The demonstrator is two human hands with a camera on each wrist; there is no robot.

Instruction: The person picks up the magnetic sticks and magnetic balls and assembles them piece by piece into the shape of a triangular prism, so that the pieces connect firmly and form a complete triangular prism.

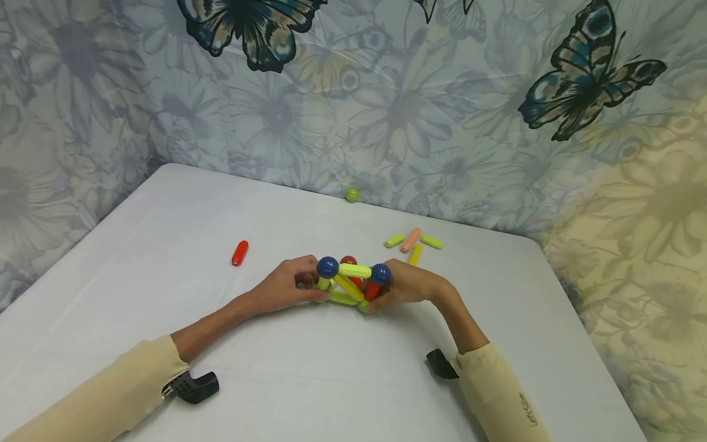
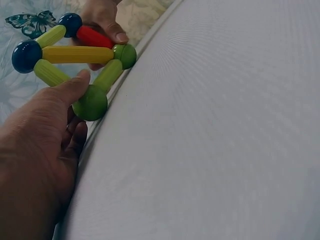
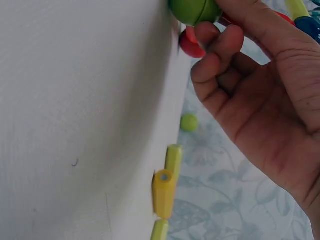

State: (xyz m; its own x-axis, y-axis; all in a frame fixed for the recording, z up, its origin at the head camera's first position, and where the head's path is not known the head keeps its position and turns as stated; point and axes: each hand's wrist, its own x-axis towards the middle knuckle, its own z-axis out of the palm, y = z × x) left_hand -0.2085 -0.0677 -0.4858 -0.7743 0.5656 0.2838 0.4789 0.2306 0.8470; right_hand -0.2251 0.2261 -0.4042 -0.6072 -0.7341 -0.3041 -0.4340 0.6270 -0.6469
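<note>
Flowered wall covering (image 1: 276, 116) with big butterfly prints (image 1: 591, 80) backs a white table (image 1: 331, 374). Next size down: beige sleeves (image 1: 110, 387), black wrist device (image 1: 196, 388) at the left cuff, another (image 1: 442, 364) at the right.

Left hand (image 1: 284, 285), 9 o'clock of a stick-and-ball frame (image 1: 349, 287): fingers curled in, pinching its near left corner around a green ball (image 2: 90, 103). Right hand (image 1: 411, 282), 3 o'clock: also closed in, thumb and fingertips gripping the near right corner by a second green ball (image 2: 125, 56). Frame sits mid-table between both hands; can't tell if its base touches the cloth.

Progress, my read: partly built. Near face is joined up: two blue balls (image 1: 328, 267) on top, lime top, left and bottom rods, red right rod (image 1: 372, 291), yellow diagonal (image 2: 77, 54). Red ball (image 1: 348, 260) behind; its joints are mostly hidden.

Unattached, so probably spare or left to add: red loose rod (image 1: 240, 253) between 9 and 10 o'clock; two lime loose rods (image 1: 432, 242), one pinkish-orange rod (image 1: 411, 240) and one yellow loose rod (image 1: 415, 254) clustered at 2; smallest, lime ball (image 1: 351, 195) at 12, far edge.
</note>
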